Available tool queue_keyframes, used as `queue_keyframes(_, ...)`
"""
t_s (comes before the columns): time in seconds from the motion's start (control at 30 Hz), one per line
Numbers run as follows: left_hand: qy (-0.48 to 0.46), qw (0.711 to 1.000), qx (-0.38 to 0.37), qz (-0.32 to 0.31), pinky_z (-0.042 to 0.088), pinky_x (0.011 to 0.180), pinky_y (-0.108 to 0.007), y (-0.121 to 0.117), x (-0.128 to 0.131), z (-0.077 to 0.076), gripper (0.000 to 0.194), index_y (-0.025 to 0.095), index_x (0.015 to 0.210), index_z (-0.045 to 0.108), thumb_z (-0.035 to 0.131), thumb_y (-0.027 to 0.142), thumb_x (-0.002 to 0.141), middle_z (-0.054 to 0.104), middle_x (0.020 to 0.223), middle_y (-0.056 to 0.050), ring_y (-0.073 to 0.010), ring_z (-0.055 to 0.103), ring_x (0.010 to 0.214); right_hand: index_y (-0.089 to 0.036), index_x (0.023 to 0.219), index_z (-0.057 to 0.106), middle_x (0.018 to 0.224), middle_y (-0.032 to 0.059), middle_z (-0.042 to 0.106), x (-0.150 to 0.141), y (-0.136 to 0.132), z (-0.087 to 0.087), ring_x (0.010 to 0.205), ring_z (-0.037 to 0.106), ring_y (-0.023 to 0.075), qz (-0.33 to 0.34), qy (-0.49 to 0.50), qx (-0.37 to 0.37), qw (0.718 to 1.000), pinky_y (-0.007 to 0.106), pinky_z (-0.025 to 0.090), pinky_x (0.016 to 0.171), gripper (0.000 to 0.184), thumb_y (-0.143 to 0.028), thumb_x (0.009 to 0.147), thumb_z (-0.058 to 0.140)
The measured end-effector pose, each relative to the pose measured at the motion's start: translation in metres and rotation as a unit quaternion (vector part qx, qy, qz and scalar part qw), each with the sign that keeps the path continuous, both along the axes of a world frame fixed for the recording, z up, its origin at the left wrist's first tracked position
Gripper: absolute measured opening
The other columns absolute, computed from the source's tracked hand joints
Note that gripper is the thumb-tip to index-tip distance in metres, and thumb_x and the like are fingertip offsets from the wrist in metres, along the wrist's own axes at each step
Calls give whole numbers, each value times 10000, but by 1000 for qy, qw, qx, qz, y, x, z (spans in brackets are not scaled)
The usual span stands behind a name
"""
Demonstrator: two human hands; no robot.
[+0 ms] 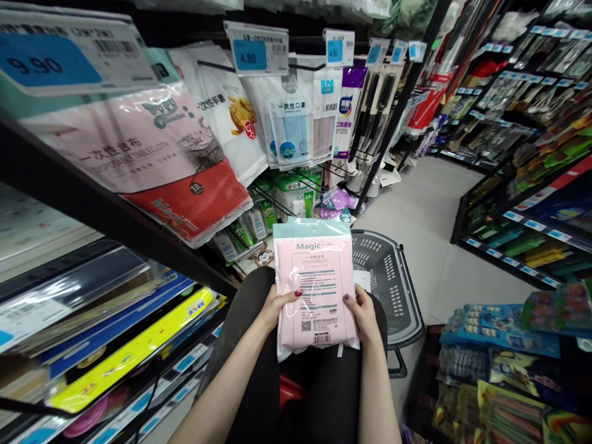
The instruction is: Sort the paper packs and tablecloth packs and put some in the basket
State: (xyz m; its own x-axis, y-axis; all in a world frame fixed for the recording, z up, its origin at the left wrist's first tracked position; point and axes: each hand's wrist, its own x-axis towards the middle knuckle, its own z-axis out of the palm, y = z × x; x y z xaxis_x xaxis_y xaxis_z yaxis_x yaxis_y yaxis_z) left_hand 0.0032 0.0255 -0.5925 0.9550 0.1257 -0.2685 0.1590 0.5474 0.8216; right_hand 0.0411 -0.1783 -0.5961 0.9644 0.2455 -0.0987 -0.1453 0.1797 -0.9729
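Above my lap I hold a pink packet of disposable tablecloth [319, 259] in clear plastic, with its printed back and barcode towards me. My left hand [276, 303] grips its left edge, thumb on the front. On the opposite edge my right hand [363, 308] closes the same way; the fingers behind the packet are hidden. A similar tablecloth packet [139, 154], pink and red, hangs on the rack at upper left. Just behind the held packet, a grey shopping basket [386, 290] stands on the floor.
A black shelf rack on the left carries hanging packs, among them face masks [291, 117], gloves [231, 117] and price tags [252, 54]. Lower left lies a yellow package [139, 351]. Candy bags [504, 333] fill a display at lower right. A grey floor aisle [425, 191] runs between the racks.
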Motion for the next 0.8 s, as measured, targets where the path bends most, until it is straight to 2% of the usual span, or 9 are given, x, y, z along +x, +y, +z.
queue_keyframes(0.8,17,1000,2,7,450,819,-407,-2,2,4,659,122,1167,513,723,182,546,641,1007,-133,-302,597,898,-182,887,570,872,38,610,1,0,-1,802,541,191,-1,8,-21,1000,280,433,696,264,-366,698,598)
